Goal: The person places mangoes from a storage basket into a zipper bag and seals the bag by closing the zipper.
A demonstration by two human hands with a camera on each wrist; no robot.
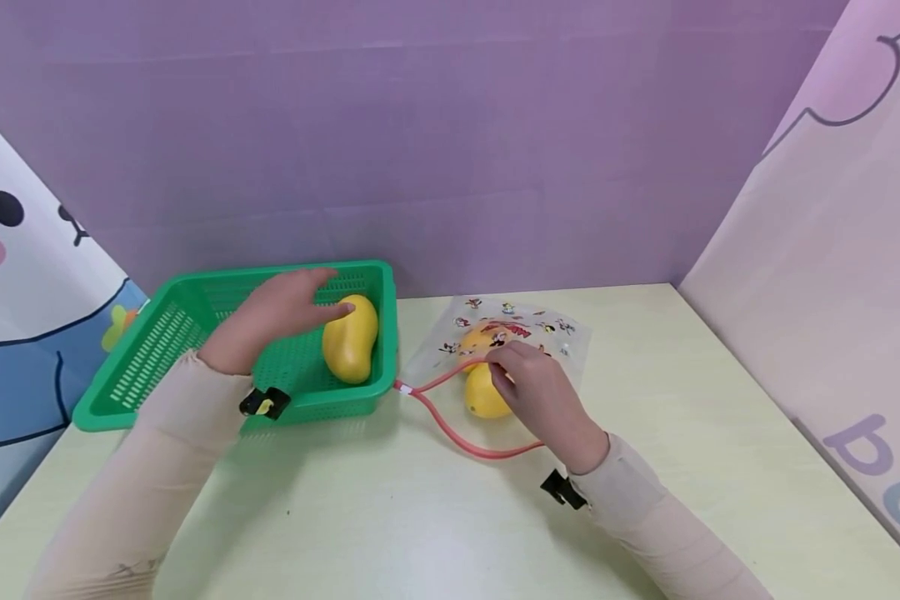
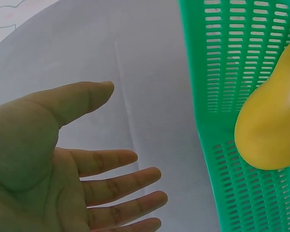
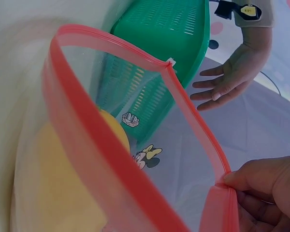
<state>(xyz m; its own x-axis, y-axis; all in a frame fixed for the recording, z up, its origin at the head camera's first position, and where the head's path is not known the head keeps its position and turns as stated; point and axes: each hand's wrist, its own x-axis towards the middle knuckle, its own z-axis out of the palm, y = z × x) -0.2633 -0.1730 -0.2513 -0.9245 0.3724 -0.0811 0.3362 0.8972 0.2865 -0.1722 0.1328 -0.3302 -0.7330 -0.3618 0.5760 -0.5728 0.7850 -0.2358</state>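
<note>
My right hand (image 1: 536, 396) pinches the red zip edge of a clear zip bag (image 1: 420, 354) printed with small cartoon figures. The bag's mouth gapes toward me, its red rim forming a loop in the right wrist view. Yellow fruit lies in it: a lemon-like one (image 1: 486, 394) by the mouth and a more orange one (image 1: 480, 337) behind, seen through the film. Over the green basket (image 1: 386, 333) hovers my left hand (image 1: 285, 308), fingers extended and thumb apart, holding nothing. A yellow mango (image 1: 351, 346) lies at the basket's right end, near that thumb.
The pale table (image 1: 390, 525) extends in front of the basket and to the right of the bag. A purple cloth backdrop (image 1: 450, 150) stands behind, with printed panels at the left (image 1: 22, 292) and right (image 1: 840, 292).
</note>
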